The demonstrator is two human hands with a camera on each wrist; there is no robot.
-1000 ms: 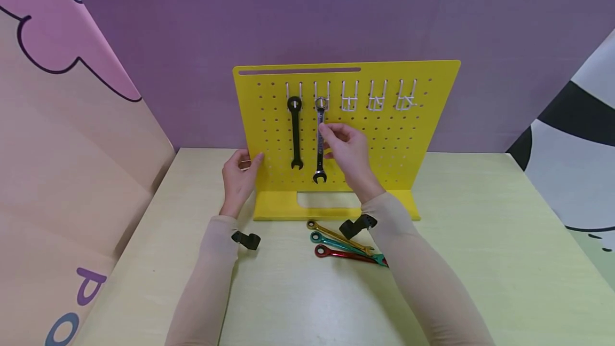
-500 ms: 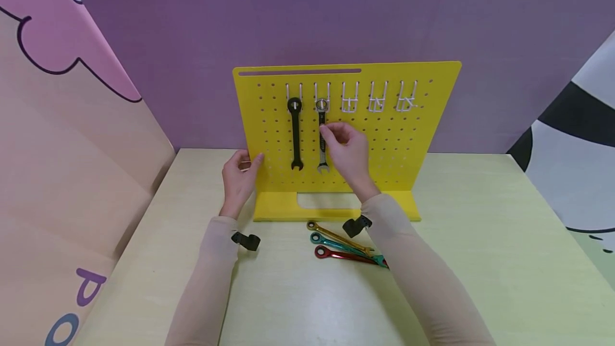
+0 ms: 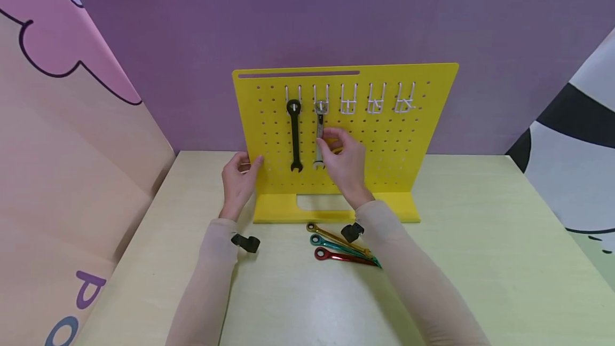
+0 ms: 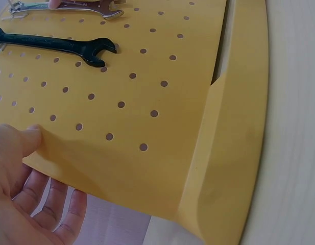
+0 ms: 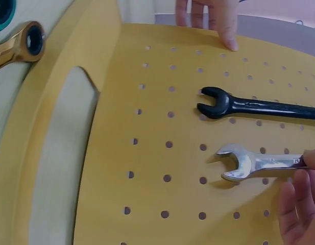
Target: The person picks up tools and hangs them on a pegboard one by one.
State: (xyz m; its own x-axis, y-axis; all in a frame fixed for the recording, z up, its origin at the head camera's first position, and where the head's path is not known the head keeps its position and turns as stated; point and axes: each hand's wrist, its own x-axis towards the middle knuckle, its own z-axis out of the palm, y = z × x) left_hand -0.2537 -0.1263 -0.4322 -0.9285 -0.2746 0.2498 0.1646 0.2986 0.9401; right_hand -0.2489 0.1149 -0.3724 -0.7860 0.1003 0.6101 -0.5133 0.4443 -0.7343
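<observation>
A silver combination wrench [image 3: 319, 127] hangs by its ring end on a white hook of the yellow pegboard [image 3: 384, 164], its open end down. My right hand [image 3: 344, 159] pinches its shank, the thumb lying on the metal in the right wrist view. To its left a black wrench [image 3: 295, 138] hangs from another hook. My left hand [image 3: 237, 180] grips the board's left edge, thumb on the front face and fingers behind, as the left wrist view shows.
Three more hooks [image 3: 376, 104] line the board's right side. On the table [image 3: 288, 292] before the base lie a gold wrench [image 3: 331, 232], a teal wrench [image 3: 331, 243] and a red wrench [image 3: 341, 257], their right ends close together under my right forearm.
The silver wrench's lower end has swung in toward the board, and its ring now sits on the hook. My right hand has slid slightly down the shank. My left hand has stayed put.
</observation>
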